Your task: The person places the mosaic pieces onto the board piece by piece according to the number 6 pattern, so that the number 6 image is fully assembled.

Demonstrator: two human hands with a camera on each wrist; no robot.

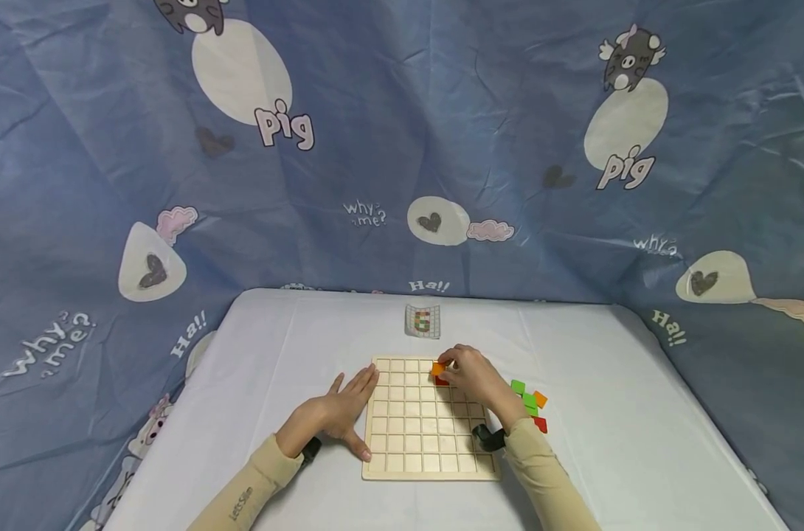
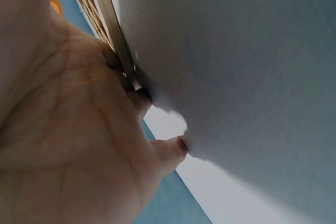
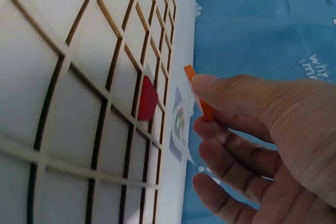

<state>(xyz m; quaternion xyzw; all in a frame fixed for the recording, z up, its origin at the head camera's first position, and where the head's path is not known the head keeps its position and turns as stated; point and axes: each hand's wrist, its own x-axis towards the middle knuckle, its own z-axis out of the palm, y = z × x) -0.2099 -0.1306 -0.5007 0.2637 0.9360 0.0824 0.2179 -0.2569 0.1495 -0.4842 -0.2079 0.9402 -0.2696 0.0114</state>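
An orange square tile (image 3: 200,95) is pinched between the thumb and forefinger of my right hand (image 1: 473,376), held just above the far part of a wooden grid board (image 1: 411,424). Close to it, a red tile (image 3: 148,99) lies in one of the board's cells, partly covered by the orange tile in the head view. My left hand (image 1: 344,409) rests at the board's left edge with fingers spread and straight, thumb near the lower left corner. In the left wrist view the palm (image 2: 79,124) fills the left side, fingertips against the board's edge.
Right of the board lie loose tiles: several green ones (image 1: 530,403), an orange one (image 1: 541,399) and a red one (image 1: 541,425). A small printed card (image 1: 423,322) with a coloured grid pattern lies beyond the board. A blue patterned cloth (image 1: 375,147) hangs behind the white table (image 1: 296,332).
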